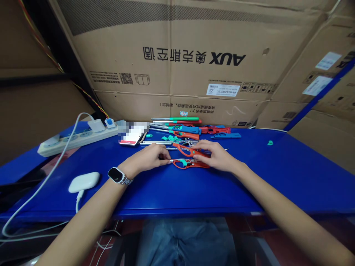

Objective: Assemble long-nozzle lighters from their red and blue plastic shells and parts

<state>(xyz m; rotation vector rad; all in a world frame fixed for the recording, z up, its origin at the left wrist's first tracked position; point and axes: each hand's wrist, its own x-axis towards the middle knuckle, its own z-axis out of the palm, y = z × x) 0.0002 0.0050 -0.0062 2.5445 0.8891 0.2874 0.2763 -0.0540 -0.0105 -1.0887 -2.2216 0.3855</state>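
Note:
On the blue table my two hands meet over a red lighter body with a teal trigger. My left hand, with a smartwatch on its wrist, is closed in a pinch on the thin metal tube at the lighter's left end. My right hand is closed on the red handle end and presses it to the table. A second red shell half lies just behind the hands.
Behind the hands lies a pile of red, blue and green lighter parts and metal tubes. A phone, a power strip and a white charging case with cable sit at the left. Cardboard boxes wall the back.

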